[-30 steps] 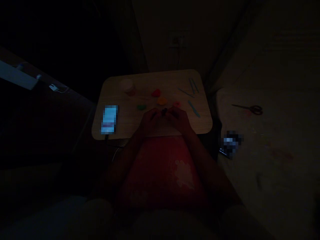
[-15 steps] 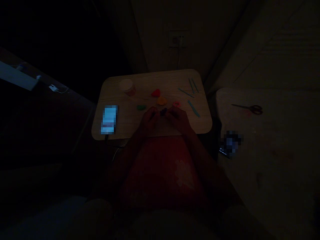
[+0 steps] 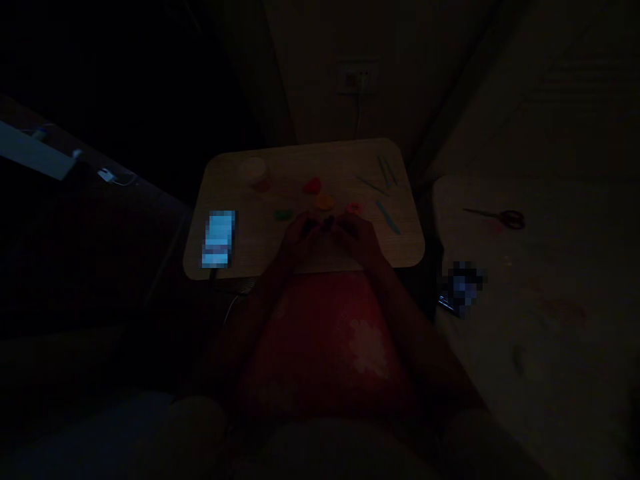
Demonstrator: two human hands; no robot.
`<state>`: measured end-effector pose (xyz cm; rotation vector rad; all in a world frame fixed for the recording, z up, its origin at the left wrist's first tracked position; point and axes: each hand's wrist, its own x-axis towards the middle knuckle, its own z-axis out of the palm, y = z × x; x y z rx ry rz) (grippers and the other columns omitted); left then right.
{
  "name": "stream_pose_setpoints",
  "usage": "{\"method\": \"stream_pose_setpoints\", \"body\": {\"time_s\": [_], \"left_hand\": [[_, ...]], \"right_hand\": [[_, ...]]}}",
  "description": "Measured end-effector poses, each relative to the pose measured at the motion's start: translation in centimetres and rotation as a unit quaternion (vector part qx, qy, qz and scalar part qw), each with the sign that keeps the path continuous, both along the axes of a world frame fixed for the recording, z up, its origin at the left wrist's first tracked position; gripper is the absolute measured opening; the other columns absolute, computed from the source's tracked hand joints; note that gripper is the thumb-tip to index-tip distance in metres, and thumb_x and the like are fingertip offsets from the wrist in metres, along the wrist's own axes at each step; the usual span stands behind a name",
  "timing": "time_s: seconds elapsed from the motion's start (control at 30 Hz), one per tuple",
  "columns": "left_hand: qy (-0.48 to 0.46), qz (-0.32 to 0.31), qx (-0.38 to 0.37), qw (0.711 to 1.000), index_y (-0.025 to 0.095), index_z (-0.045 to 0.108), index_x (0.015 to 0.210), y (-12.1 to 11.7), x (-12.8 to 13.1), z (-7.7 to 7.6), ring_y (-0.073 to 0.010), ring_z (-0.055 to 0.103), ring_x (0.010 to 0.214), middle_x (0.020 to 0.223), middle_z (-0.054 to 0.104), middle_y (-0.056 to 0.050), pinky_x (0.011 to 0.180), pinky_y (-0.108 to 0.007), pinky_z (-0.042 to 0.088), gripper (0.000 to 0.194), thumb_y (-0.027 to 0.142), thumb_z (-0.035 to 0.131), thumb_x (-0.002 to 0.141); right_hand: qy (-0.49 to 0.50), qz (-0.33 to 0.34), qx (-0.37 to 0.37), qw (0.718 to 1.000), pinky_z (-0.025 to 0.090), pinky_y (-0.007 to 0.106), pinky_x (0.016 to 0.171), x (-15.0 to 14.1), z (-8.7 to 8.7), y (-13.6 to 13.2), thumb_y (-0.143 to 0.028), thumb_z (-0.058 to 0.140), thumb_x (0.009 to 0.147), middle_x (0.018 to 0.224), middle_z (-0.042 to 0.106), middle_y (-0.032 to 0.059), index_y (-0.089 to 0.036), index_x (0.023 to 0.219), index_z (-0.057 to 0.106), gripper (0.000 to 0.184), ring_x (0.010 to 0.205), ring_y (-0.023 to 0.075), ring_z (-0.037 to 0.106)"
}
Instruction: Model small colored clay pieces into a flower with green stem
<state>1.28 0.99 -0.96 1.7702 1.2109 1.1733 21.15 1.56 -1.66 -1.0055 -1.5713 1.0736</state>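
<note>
In the dim light a small dark lump of modelling clay (image 3: 328,224) sits between my two hands, near the front of the small wooden table (image 3: 235,193). My left hand (image 3: 300,235) has its fingers closed against the lump from the left. From the right, my right hand (image 3: 356,237) pinches it, fingers curled. Just beyond them lie an orange clay piece (image 3: 324,202) and a red clay piece (image 3: 313,185). A pink ring-like piece (image 3: 354,208) is close to my right fingers. Left of my left hand rests a green clay piece (image 3: 283,215). Fingertip details are lost in the dark.
A lidded tub (image 3: 256,172) stands at the table's back left, and a lit phone (image 3: 219,239) lies at front left. Several thin blue-green tools lie right, including a wider knife-like one (image 3: 388,217). Scissors (image 3: 500,217) lie on a pale surface farther right.
The picture is darker now. My left fingers have shifted slightly towards the dark lump; my right hand and the other things look the same.
</note>
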Motion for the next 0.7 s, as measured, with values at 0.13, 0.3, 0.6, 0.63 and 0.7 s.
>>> {"method": "stream_pose_setpoints", "body": {"time_s": [0.13,0.3,0.6,0.63,0.7], "left_hand": [[-0.012,-0.004,0.004,1.000,0.022,0.062,0.092,-0.07,0.10,0.07,-0.0192,0.057,0.083,0.090,0.064,-0.004,0.079,-0.033,0.047,0.042,0.063,0.062,0.094],[-0.001,-0.010,-0.018,1.000,0.021,0.056,0.079,-0.40,0.26,0.57,-0.0165,0.048,0.069,0.074,0.054,-0.001,0.065,-0.031,0.040,0.050,0.067,0.053,0.099],[0.004,-0.023,-0.036,0.999,0.020,0.046,0.065,-0.66,0.06,0.46,-0.0135,0.037,0.058,0.061,0.042,0.002,0.057,-0.030,0.031,0.059,0.069,0.051,0.099],[-0.003,-0.018,-0.028,0.999,0.021,0.048,0.068,-0.57,0.09,0.43,-0.0142,0.040,0.061,0.064,0.044,0.002,0.058,-0.030,0.033,0.057,0.069,0.053,0.098],[-0.016,-0.011,-0.017,1.000,0.022,0.051,0.075,-0.37,0.13,0.32,-0.0157,0.044,0.067,0.070,0.048,0.001,0.063,-0.030,0.037,0.052,0.069,0.058,0.095]], "right_hand": [[0.019,0.004,-0.009,1.000,0.046,0.030,0.068,-0.08,-0.07,0.00,-0.053,0.070,0.091,0.079,0.070,0.0018,-0.023,0.088,0.070,0.030,0.072,0.0162,0.059],[0.015,0.006,-0.005,1.000,0.046,0.031,0.070,-0.06,-0.07,0.07,-0.048,0.070,0.091,0.082,0.072,0.0022,-0.023,0.088,0.070,0.026,0.074,0.0167,0.062],[0.004,0.005,-0.001,1.000,0.046,0.031,0.071,-0.04,0.32,0.02,-0.048,0.069,0.091,0.082,0.072,0.0027,-0.023,0.086,0.069,0.026,0.075,0.0171,0.062],[0.001,0.002,-0.001,1.000,0.046,0.031,0.070,-0.03,0.33,0.00,-0.049,0.069,0.091,0.082,0.072,0.0027,-0.023,0.086,0.070,0.027,0.075,0.0169,0.061],[-0.003,-0.003,0.001,1.000,0.046,0.031,0.068,-0.02,0.33,-0.03,-0.052,0.069,0.091,0.080,0.072,0.0024,-0.023,0.086,0.070,0.029,0.073,0.0167,0.060]]}}
